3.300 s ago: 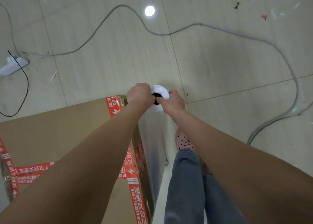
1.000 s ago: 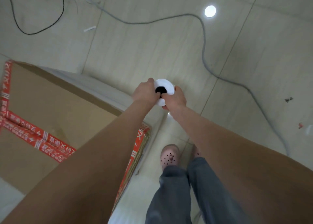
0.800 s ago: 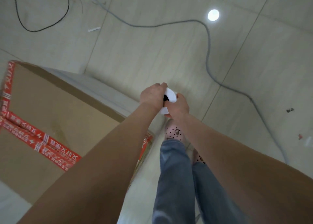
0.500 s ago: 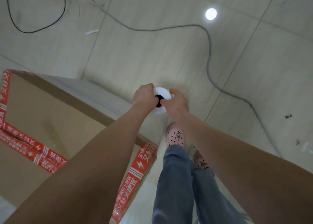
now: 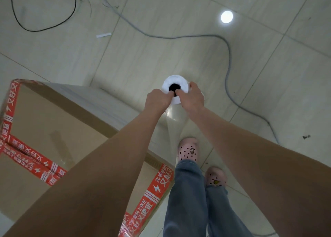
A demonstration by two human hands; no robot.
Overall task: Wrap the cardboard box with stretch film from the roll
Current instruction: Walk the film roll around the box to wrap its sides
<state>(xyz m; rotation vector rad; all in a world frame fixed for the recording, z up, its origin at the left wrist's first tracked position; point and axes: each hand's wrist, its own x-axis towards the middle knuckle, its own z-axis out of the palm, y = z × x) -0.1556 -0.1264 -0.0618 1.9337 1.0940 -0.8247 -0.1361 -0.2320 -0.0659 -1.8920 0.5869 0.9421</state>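
While film is already clinging to the far side of the cardboard box (image 5: pixel 53 129) at left, the left hand (image 5: pixel 158 98) and right hand (image 5: pixel 192 98) are gripping the upright roll (image 5: pixel 179 83) just beyond its corner, suggesting wrapping is continuing with sides remaining.

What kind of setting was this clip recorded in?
Probably an indoor packing or stockroom space, not a home kitchen or workshop bench. Large pale floor tiles with loose cables trailing across them, a big cardboard box sealed with red printed tape, and a stretch film roll held upright.
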